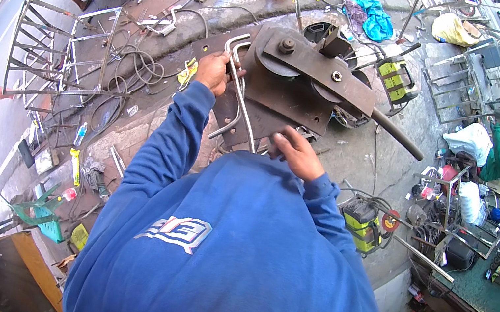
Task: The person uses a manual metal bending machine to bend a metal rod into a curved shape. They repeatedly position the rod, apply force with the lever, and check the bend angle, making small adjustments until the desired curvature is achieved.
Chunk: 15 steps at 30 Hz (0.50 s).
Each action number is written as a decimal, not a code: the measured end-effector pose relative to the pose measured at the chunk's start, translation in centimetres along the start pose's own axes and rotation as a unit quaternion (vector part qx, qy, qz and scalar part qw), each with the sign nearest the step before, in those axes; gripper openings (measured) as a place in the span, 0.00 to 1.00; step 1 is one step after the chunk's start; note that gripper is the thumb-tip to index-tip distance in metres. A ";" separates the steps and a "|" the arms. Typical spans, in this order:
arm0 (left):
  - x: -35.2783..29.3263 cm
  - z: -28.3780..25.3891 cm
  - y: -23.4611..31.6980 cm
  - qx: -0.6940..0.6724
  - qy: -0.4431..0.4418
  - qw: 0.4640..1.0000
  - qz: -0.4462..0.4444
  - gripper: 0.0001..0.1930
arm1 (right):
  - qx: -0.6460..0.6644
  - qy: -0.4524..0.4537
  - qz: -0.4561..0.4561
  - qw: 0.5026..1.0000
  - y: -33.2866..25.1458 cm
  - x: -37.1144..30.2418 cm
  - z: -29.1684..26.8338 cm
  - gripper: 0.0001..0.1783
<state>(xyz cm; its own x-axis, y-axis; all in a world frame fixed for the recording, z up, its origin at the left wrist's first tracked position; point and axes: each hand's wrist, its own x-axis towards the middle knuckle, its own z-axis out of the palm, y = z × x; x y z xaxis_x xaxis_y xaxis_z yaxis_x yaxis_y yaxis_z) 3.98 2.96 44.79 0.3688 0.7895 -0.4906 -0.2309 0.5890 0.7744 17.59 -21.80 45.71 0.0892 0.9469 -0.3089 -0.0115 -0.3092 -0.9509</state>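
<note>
My left hand (213, 71) is curled shut around the bent steel rods (239, 91), gripping them just below their hooked upper ends, where they turn over toward the rollers. My right hand (296, 153) sits lower and closer to my chest, fingers folded down over the near end of the same rods at the lower edge of the rusty bending plate (272, 103); I judge it is holding them there, though the fingertips are hidden under my knuckles, so I cannot tell how tightly they close. The rods lie along a line running from my right hand up and to the left to my left hand, so their long axis slants across the plate's left side, with the curved ends farthest from me. The left hand is the one nearer the bend; the right is nearer the straight tails. Just to the right of the rods stand the two round rollers (280, 61) under a heavy flat lever arm (325, 69), whose round handle (397, 134) sticks out well to the right, out of reach of either hand as they are now. Around the bender the ground is littered with cables, metal frames (58, 49) to the left, and a yellow-green power tool (364, 223) just beside my right elbow.
</note>
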 end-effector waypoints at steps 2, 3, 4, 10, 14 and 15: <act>0.0 0.4 0.0 -0.004 -0.002 1.000 0.002 0.11 | 0.019 0.016 0.009 1.000 -2.3 1.3 2.0 0.18; 0.0 0.6 0.0 -0.007 -0.003 1.000 0.003 0.11 | 0.036 0.013 -0.017 0.999 -2.9 2.1 2.8 0.19; -0.1 0.7 0.0 0.005 -0.003 1.000 0.005 0.11 | 0.049 0.033 -0.001 0.998 -3.3 2.8 3.6 0.20; 0.0 -0.2 1.1 0.319 0.019 0.942 0.103 0.18 | 0.008 0.125 -0.066 0.990 -2.6 3.7 5.4 0.21; 0.6 -1.1 1.4 0.488 -0.006 0.852 0.192 0.19 | -0.028 0.148 -0.069 0.986 -1.7 3.4 5.4 0.21; 0.8 -1.1 1.3 0.524 -0.001 0.821 0.227 0.19 | -0.033 0.148 -0.058 0.987 -1.4 3.3 5.5 0.21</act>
<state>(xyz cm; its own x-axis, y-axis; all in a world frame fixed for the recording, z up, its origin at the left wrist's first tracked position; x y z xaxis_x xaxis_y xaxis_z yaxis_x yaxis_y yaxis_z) 2.99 4.59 44.96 0.4613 0.8854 -0.0574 0.5560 -0.2381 0.7963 12.45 -17.77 45.94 0.3725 0.9121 -0.1710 0.0790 -0.2148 -0.9735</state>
